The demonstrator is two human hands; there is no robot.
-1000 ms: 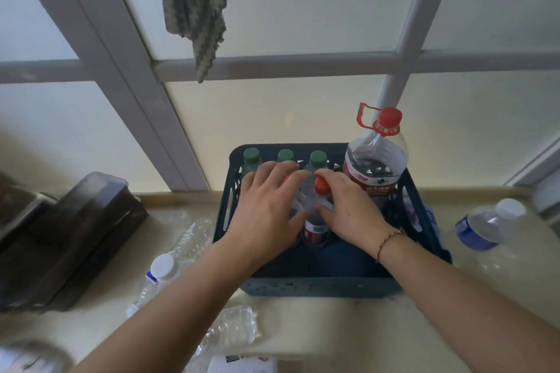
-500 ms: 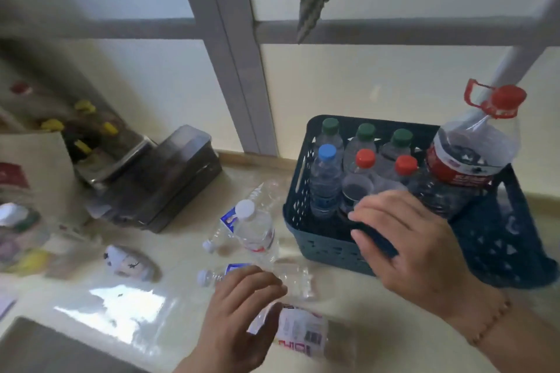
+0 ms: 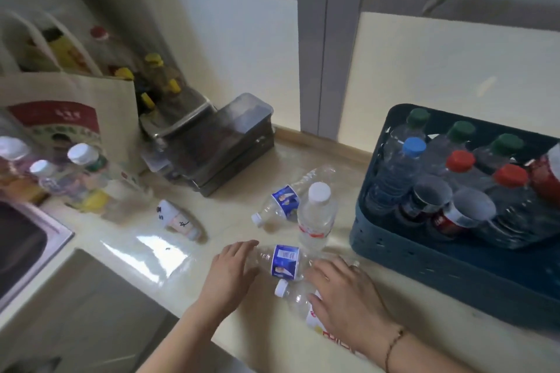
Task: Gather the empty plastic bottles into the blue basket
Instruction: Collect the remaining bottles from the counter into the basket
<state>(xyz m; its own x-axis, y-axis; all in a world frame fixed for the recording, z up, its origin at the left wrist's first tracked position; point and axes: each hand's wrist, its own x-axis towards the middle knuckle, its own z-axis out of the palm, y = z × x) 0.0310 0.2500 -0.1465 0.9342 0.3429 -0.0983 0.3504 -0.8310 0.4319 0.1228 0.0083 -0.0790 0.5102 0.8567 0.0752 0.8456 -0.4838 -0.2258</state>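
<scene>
The blue basket (image 3: 394, 254) stands on the counter at the right, holding several upright bottles with green, blue and red caps. A clear bottle with a blue label (image 3: 285, 260) lies in front of it. My left hand (image 3: 230, 272) curls over that bottle's neck end. My right hand (image 3: 348, 294) lies over a white-capped bottle with a red and white label (image 3: 292, 297), thumb on its near side. A white-capped bottle (image 3: 316, 218) stands upright just behind. A second blue-label bottle (image 3: 288, 197) lies further back.
A dark lidded box (image 3: 224, 142) sits against the wall. A small white bottle (image 3: 178, 219) lies left of my hands. At the left are a paper bag (image 3: 69, 118), several standing bottles (image 3: 81, 172) and a sink (image 3: 27, 245). The counter's edge runs just below my wrists.
My view has swung left and down. My right hand left the basket and came down onto the red-label bottle. My left hand moved from that bottle to the blue-label one.
</scene>
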